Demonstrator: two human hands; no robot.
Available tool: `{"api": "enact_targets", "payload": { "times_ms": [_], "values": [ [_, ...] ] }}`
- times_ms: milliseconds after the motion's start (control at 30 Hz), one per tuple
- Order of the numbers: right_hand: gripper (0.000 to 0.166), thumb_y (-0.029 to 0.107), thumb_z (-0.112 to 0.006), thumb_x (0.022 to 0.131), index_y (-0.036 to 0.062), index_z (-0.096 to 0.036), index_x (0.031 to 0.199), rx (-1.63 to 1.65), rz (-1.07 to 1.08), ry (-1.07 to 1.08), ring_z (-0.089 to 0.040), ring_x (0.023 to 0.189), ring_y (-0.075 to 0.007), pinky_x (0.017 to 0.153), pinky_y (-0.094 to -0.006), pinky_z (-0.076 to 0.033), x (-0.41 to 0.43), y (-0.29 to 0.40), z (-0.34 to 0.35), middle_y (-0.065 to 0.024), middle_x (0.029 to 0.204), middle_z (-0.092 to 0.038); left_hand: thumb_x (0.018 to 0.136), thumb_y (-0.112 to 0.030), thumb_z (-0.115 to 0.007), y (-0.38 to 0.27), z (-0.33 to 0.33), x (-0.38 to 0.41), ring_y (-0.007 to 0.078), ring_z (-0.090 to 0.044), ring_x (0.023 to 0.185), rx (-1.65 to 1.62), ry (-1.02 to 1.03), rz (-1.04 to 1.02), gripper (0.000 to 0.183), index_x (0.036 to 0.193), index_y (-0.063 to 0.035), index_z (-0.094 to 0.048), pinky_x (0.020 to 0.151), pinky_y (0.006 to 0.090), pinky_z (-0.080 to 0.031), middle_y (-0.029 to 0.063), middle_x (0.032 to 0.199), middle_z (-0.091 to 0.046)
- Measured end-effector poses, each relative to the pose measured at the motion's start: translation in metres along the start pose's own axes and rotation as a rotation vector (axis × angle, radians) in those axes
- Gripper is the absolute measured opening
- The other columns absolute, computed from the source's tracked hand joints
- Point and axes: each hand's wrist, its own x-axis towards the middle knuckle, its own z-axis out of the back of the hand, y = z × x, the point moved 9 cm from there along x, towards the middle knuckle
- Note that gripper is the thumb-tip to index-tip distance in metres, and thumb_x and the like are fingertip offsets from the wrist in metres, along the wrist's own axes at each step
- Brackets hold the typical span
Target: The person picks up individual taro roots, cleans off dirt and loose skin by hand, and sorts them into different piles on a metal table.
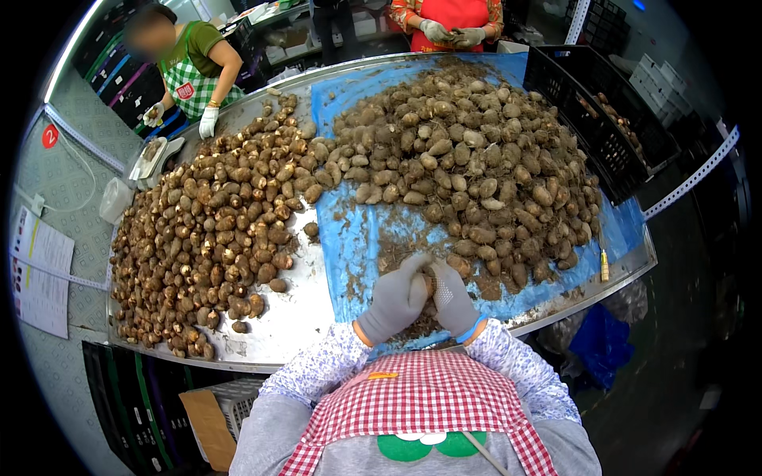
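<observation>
In grey gloves, my left hand (pixel 394 302) and my right hand (pixel 455 297) meet over the near edge of a blue plastic sheet (pixel 348 262). Between them they hold a taro corm (pixel 428 285), mostly covered by the fingers. Just beyond the hands rises a large heap of dirty, rooty taro corms (pixel 476 154) on the sheet. To the left, a second heap of cleaner brown corms (pixel 208 238), some with pale cut ends, lies on the bare metal table (pixel 303 297).
Black plastic crates (pixel 589 128) stand at the back right. A yellow-handled tool (pixel 605 266) lies near the right edge. A scale (pixel 156 160) and a clear plastic tub (pixel 115 200) sit at the far left. Two gloved co-workers stand across the table.
</observation>
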Motion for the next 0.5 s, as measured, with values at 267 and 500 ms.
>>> {"api": "enact_targets", "payload": {
  "times_ms": [267,500],
  "values": [
    [0.031,0.021,-0.052,0.090,0.0004,-0.052,0.113,0.079,-0.349,0.059,-0.057,0.076,-0.0290,0.073,-0.0348,-0.049,-0.001,0.006,0.012,-0.0167,0.089,-0.058,0.100,-0.022,-0.034,0.057,-0.010,-0.025,0.0113,-0.055,0.082,-0.543,0.045,0.353,0.032,0.119,-0.0007,-0.047,0.067,0.0225,-0.048,0.0104,0.111,-0.054],
    [0.024,0.014,-0.056,0.088,0.0015,-0.055,0.109,-0.261,0.162,-0.020,-0.058,0.075,-0.0285,0.065,-0.0371,-0.047,-0.005,0.045,0.009,-0.0155,0.086,-0.058,0.100,-0.027,-0.041,0.053,-0.019,-0.030,0.0105,-0.056,0.071,-0.776,0.113,0.606,0.032,0.119,-0.0019,-0.045,0.063,0.0243,-0.050,0.0073,0.094,-0.056]
  ]
}}
